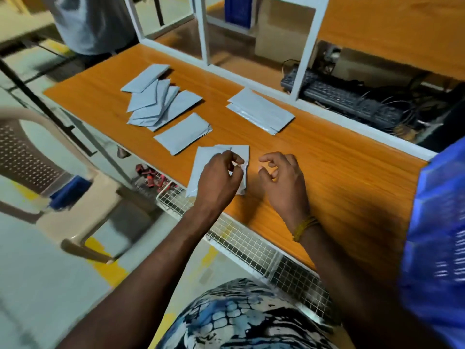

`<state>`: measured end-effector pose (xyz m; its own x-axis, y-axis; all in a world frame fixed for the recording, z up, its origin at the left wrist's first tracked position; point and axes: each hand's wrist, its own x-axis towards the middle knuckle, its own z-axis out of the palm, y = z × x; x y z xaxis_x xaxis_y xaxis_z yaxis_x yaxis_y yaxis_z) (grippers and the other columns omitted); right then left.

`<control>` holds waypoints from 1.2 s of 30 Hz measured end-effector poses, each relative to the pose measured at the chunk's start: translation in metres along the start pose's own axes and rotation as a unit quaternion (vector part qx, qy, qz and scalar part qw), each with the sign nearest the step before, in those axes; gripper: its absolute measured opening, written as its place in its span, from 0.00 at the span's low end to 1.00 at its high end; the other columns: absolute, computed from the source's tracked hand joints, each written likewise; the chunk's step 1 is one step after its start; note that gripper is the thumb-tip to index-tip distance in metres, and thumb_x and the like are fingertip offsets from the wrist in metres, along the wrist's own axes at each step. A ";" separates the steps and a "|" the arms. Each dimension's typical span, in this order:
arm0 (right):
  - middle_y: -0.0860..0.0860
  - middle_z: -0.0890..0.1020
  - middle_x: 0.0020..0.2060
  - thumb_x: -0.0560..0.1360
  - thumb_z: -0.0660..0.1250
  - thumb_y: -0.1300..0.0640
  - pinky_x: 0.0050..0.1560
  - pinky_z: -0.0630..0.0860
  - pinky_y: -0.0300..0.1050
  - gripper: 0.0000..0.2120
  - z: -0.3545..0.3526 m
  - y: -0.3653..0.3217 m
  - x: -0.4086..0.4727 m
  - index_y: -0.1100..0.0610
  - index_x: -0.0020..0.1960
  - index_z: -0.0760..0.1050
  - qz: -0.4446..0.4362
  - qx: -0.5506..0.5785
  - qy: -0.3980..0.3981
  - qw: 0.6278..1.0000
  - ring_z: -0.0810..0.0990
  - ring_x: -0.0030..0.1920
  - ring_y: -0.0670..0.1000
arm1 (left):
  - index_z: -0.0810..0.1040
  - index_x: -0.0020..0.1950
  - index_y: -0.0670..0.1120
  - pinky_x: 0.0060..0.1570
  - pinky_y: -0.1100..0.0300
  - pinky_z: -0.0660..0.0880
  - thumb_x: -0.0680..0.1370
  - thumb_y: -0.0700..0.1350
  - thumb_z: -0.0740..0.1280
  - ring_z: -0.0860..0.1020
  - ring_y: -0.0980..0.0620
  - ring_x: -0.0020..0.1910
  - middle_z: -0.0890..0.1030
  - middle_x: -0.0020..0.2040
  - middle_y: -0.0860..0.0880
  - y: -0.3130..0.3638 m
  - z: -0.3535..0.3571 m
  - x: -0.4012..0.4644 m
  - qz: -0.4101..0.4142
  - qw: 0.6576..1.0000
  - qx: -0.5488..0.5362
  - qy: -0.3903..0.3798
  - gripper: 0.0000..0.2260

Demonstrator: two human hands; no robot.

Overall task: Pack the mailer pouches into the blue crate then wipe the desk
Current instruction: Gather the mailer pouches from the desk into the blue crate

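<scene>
Pouches lie in 4 groups on the orange desk. The nearest mailer pouch sits under the left hand, whose thumb and curled fingers pinch its right edge; its long axis runs from about 7 o'clock at the desk's near edge up toward 1 o'clock. The right hand hovers just beside it at 3 o'clock, fingers loosely curled and holding nothing, so the left is the nearer hand for the lift.

Farther out, at 11 o'clock from the hands, lies a single pouch, then a fanned pile beyond it, and at 1 o'clock a stacked pair.

Blue mesh at the far right, at 3 o'clock, is probably the blue crate, though blur makes that uncertain. If so, the carry would go rightward over bare desk past the right hand. The pinched pouch overhangs the near edge above a wire basket, so a slip could drop it there.
</scene>
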<state>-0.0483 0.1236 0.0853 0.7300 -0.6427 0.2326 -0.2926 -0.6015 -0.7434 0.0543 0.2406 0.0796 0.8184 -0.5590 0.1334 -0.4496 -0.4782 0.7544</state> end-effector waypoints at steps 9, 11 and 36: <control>0.51 0.73 0.55 0.77 0.68 0.56 0.42 0.77 0.47 0.11 0.059 0.009 0.019 0.48 0.58 0.76 0.041 -0.020 -0.089 0.995 0.78 0.42 0.49 | 0.79 0.60 0.49 0.45 0.57 0.72 0.79 0.47 0.65 0.78 0.49 0.48 0.78 0.56 0.45 -0.054 0.002 0.033 -0.058 0.997 0.050 -0.031 0.11; 0.52 0.73 0.57 0.77 0.67 0.55 0.43 0.78 0.48 0.11 0.072 0.016 0.027 0.48 0.59 0.75 0.041 -0.027 -0.115 0.992 0.80 0.47 0.54 | 0.77 0.64 0.48 0.54 0.52 0.74 0.78 0.47 0.66 0.77 0.43 0.56 0.76 0.60 0.41 -0.066 0.011 0.046 -0.084 0.992 0.079 -0.052 0.14; 0.59 0.55 0.76 0.72 0.65 0.32 0.71 0.61 0.62 0.40 0.155 0.066 0.115 0.45 0.77 0.54 0.045 -0.279 -0.237 0.929 0.56 0.76 0.62 | 0.57 0.74 0.58 0.56 0.41 0.71 0.73 0.67 0.66 0.67 0.34 0.65 0.60 0.72 0.39 -0.128 0.043 0.095 -0.225 0.925 0.301 -0.051 0.34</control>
<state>0.1124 0.0834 -0.0344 0.8382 -0.5007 -0.2164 -0.5443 -0.7928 -0.2742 0.1746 0.2196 -0.0320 0.9471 -0.2582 -0.1909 -0.2149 -0.9514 0.2206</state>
